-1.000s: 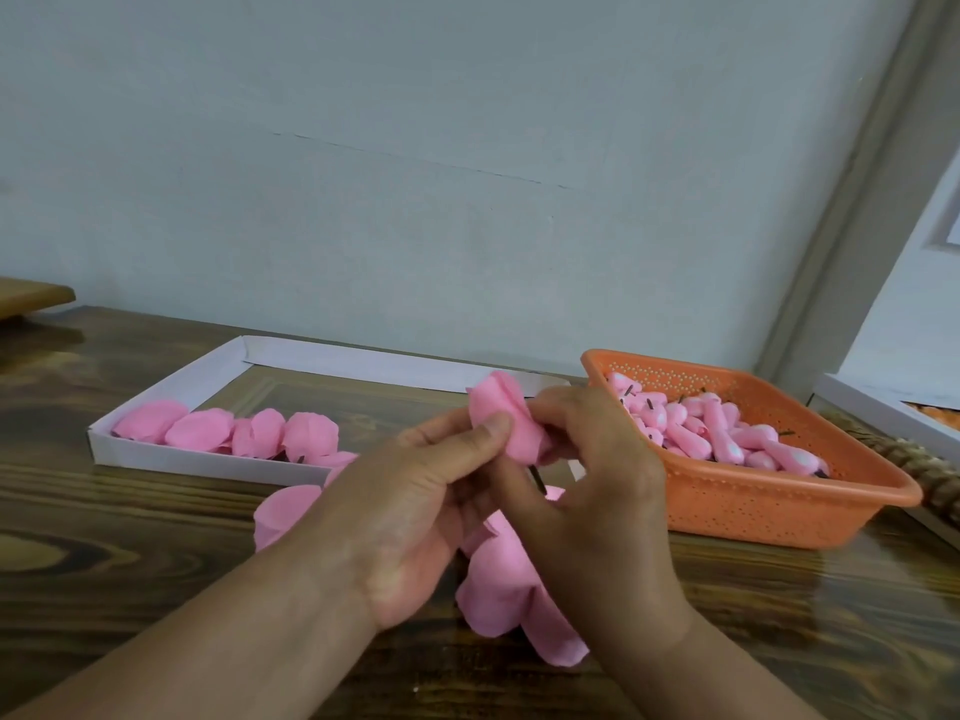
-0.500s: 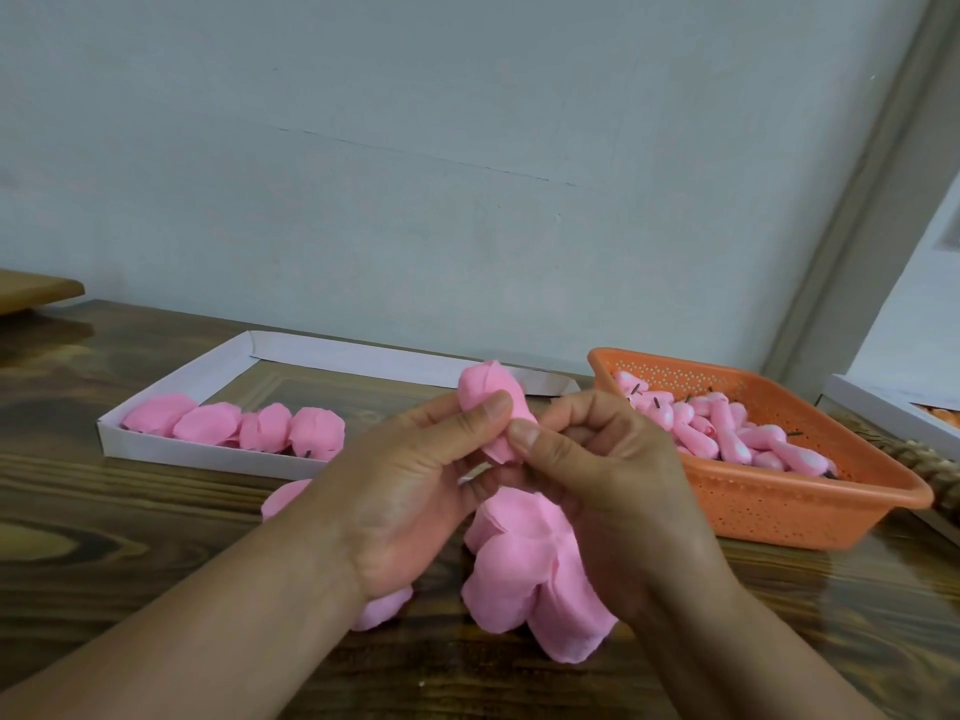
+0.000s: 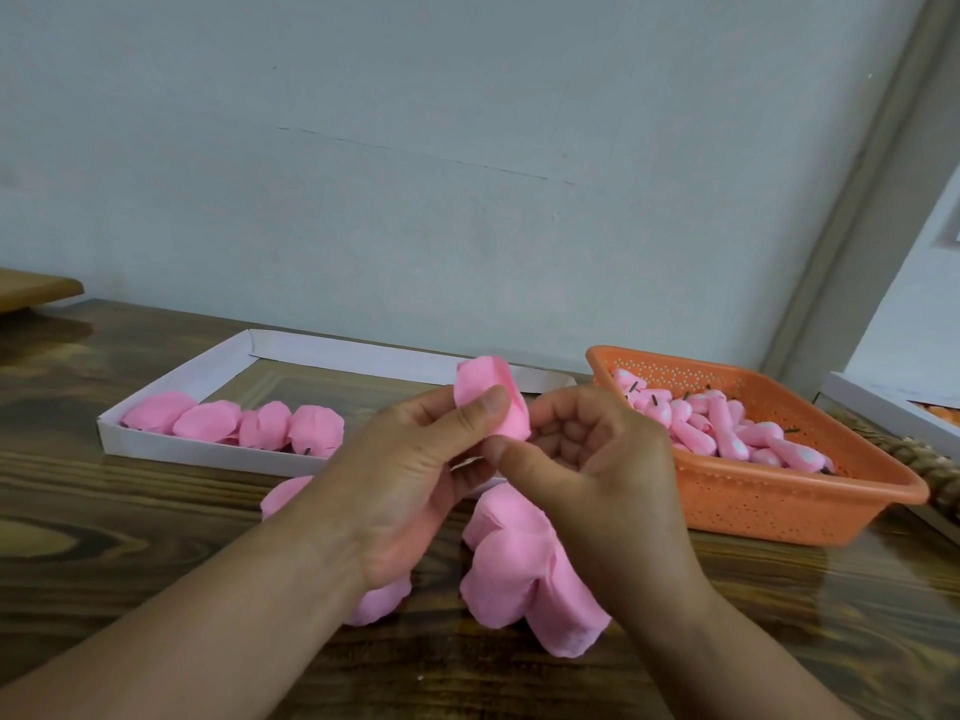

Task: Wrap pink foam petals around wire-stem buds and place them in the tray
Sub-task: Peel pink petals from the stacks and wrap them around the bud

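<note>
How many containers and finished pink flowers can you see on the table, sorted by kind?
White tray: 1
Orange basket: 1
Wrapped pink flowers lying in the white tray: 4 that I can make out
Flower being wrapped, held in both hands: 1
Total: 7

The plain buds in the basket overlap too much to count.

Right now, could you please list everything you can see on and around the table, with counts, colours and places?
wrapped bud: one, pink, held up between both hands
white tray: one, on the table at left
finished buds: about five, pink, along the tray's near side
orange basket: one, on the table at right
bare buds: many, pink, piled in the basket
loose petals: a heap, pink, on the table under the hands
table: one, dark wood
second white tray: one, far right, partly cut off
left hand: pinches the wrapped bud
right hand: fingers curled beside the bud
</note>
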Demonstrator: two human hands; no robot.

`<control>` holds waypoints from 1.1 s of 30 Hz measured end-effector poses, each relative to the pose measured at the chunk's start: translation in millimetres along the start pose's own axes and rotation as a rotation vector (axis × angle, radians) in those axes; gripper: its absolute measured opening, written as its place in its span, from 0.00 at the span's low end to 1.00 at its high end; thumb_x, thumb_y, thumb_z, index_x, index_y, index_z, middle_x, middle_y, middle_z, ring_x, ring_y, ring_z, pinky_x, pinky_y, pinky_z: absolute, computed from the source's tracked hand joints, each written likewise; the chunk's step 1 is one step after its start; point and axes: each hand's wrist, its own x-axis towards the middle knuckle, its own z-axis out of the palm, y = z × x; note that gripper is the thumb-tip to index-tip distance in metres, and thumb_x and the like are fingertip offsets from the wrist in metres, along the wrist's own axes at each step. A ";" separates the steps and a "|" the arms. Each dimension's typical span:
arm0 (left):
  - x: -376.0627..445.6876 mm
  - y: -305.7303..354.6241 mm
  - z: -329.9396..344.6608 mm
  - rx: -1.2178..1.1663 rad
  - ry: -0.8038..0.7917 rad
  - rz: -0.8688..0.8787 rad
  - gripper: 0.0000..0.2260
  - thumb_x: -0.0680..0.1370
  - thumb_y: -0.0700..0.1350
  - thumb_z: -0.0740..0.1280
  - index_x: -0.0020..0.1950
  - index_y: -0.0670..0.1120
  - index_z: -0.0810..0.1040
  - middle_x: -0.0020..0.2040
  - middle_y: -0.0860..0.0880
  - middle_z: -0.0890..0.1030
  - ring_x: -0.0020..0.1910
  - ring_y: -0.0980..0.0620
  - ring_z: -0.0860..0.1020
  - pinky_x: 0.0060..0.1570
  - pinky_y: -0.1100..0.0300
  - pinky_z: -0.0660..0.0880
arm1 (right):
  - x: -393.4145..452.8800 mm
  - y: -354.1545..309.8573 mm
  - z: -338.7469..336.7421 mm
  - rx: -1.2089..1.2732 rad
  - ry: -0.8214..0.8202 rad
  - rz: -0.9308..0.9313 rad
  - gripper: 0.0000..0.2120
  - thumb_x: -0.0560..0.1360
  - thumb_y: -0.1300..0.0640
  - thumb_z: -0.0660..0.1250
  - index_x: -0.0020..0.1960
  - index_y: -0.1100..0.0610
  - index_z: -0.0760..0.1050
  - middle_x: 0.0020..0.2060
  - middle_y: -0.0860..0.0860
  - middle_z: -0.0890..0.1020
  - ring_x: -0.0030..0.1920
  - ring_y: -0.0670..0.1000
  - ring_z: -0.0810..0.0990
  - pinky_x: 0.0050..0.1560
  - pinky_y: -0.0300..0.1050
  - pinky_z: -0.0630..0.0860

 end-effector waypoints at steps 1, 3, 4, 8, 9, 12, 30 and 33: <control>0.2 0.3 -1.1 0.013 -0.022 0.001 0.19 0.63 0.50 0.70 0.48 0.40 0.84 0.52 0.40 0.84 0.56 0.42 0.80 0.63 0.46 0.70 | 0.3 -0.6 -0.9 0.066 -0.038 0.026 0.09 0.67 0.68 0.74 0.37 0.57 0.77 0.28 0.49 0.81 0.28 0.43 0.79 0.30 0.31 0.74; 0.5 1.6 -2.5 0.016 -0.063 0.006 0.15 0.63 0.51 0.70 0.43 0.42 0.85 0.48 0.38 0.83 0.51 0.41 0.78 0.59 0.46 0.73 | 1.1 -0.2 -1.7 0.185 -0.094 0.076 0.08 0.67 0.69 0.74 0.37 0.59 0.77 0.27 0.51 0.81 0.28 0.46 0.80 0.31 0.33 0.75; 0.5 2.5 -3.3 0.018 -0.089 0.016 0.13 0.63 0.52 0.71 0.40 0.43 0.85 0.43 0.40 0.83 0.47 0.42 0.77 0.55 0.48 0.75 | 1.7 0.6 -1.7 0.249 -0.113 0.107 0.07 0.66 0.68 0.74 0.37 0.60 0.78 0.27 0.52 0.81 0.28 0.47 0.80 0.31 0.34 0.75; 2.5 2.6 -7.9 -0.013 -0.223 0.048 0.20 0.60 0.57 0.79 0.39 0.43 0.80 0.36 0.45 0.74 0.34 0.49 0.72 0.41 0.57 0.74 | 4.1 4.3 0.0 0.413 -0.156 0.235 0.03 0.63 0.63 0.70 0.34 0.56 0.81 0.26 0.56 0.79 0.27 0.50 0.78 0.32 0.38 0.76; 3.4 2.1 -9.5 -0.024 -0.246 0.046 0.23 0.59 0.57 0.80 0.41 0.42 0.79 0.37 0.45 0.73 0.33 0.50 0.70 0.41 0.56 0.71 | 4.3 4.9 0.3 0.447 -0.174 0.259 0.03 0.64 0.63 0.70 0.33 0.56 0.81 0.27 0.56 0.79 0.28 0.50 0.78 0.33 0.39 0.76; 4.1 3.2 -12.3 -0.052 -0.318 0.035 0.26 0.59 0.56 0.80 0.43 0.40 0.76 0.37 0.46 0.72 0.32 0.51 0.69 0.36 0.59 0.67 | 4.1 5.1 0.9 0.576 -0.256 0.305 0.05 0.65 0.63 0.67 0.33 0.57 0.80 0.28 0.54 0.79 0.28 0.48 0.77 0.34 0.40 0.77; 9.2 4.8 -9.9 -0.120 0.005 -0.028 0.11 0.65 0.42 0.67 0.46 0.40 0.79 0.36 0.45 0.83 0.34 0.52 0.83 0.34 0.60 0.81 | 47.2 38.3 -85.3 -0.500 -0.223 0.320 0.03 0.70 0.64 0.72 0.37 0.62 0.80 0.25 0.51 0.80 0.27 0.45 0.78 0.30 0.39 0.74; 11.4 5.5 -12.3 -0.122 0.026 -0.022 0.12 0.65 0.41 0.67 0.47 0.41 0.79 0.35 0.46 0.83 0.34 0.52 0.83 0.33 0.60 0.80 | 47.4 46.7 -83.9 -0.668 -0.295 0.324 0.03 0.70 0.62 0.72 0.39 0.58 0.80 0.27 0.49 0.79 0.28 0.43 0.77 0.33 0.40 0.75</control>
